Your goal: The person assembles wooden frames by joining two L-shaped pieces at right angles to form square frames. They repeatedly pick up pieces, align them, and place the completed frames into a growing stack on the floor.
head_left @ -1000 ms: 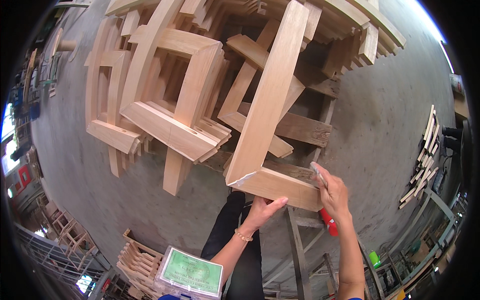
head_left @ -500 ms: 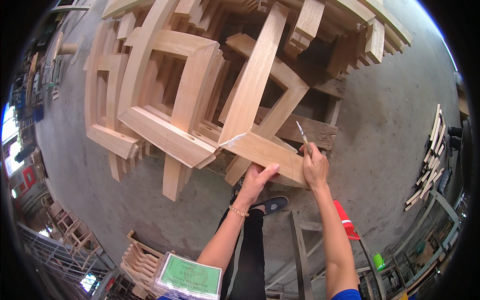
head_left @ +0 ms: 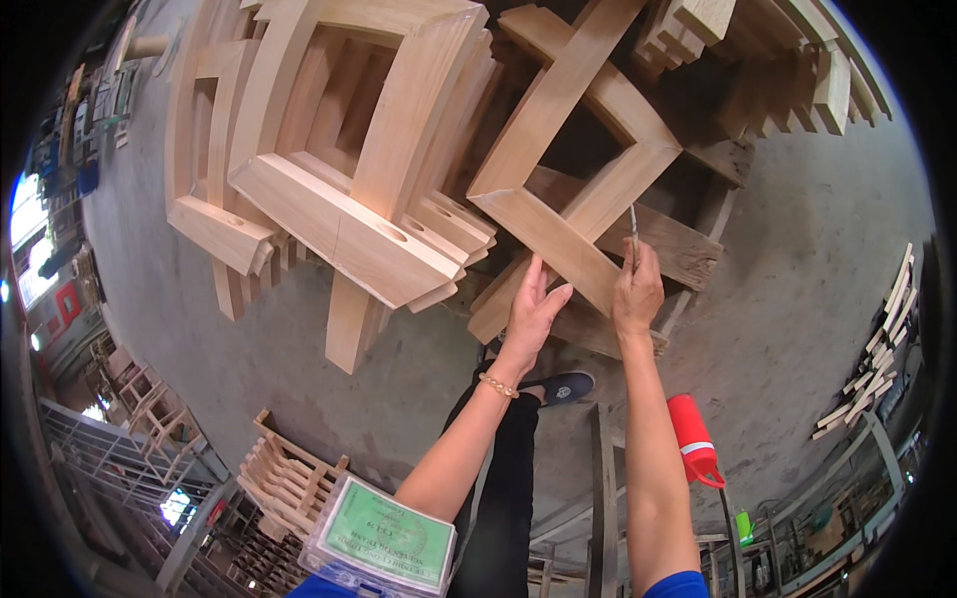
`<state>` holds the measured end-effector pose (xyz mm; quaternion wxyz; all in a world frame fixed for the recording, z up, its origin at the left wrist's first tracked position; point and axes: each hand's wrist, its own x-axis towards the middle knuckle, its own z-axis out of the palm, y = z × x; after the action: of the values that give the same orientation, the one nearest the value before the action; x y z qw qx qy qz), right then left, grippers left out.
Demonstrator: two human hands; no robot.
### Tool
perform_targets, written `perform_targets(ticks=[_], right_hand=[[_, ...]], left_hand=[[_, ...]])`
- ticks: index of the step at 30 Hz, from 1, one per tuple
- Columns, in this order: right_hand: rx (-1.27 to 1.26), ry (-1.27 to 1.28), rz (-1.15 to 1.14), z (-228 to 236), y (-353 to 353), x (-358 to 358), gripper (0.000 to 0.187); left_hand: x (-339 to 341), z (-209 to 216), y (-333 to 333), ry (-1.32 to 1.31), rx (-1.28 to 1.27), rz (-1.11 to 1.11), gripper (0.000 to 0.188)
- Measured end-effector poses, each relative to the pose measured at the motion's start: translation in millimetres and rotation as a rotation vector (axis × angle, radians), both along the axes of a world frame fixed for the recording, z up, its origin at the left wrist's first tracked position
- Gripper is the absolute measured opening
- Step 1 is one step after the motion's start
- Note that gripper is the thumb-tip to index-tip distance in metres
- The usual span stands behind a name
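An angled wooden frame (head_left: 553, 234) with mitred corners leans in front of me, its near bar sloping down to the right. My left hand (head_left: 533, 314) is at this bar's lower edge, fingers stretched and thumb apart; the fingertips touch or nearly touch the wood. At the bar's right end, my right hand (head_left: 638, 294) is closed around a slim tool (head_left: 634, 221) with a thin pale tip pointing up. Its exact kind is too small to tell. The near left corner shows a fine joint line.
Stacked wooden frames (head_left: 344, 224) stand close on the left, with more pieces (head_left: 832, 85) at the far right. Rough planks (head_left: 678, 249) lie beneath. A red bottle-like object (head_left: 693, 439) is beside my right forearm, near a metal stand (head_left: 603, 498). Wood strips (head_left: 872, 344) lie on the floor.
The view has shifted, and the frames sit higher in it. White material at the frame's near corner no longer shows. My left hand has loosened from the bar, its fingers now straighter.
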<state>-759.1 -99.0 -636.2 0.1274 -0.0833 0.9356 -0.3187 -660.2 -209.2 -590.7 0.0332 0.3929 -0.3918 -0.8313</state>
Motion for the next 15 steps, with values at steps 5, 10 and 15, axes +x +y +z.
perform_targets(ticks=[5,10,15], right_hand=[[0.071,-0.055,0.103,5,10,14,0.021],[0.088,-0.336,-0.005,0,31,11,0.033],[-0.007,-0.267,-0.01,-4,25,29,0.038]], left_hand=[[22,2,2,-0.302,-0.051,0.131,0.069],[44,5,5,-0.575,-0.688,-0.314,0.081],[53,-20,-19,-0.65,-1.318,-0.82,0.093]])
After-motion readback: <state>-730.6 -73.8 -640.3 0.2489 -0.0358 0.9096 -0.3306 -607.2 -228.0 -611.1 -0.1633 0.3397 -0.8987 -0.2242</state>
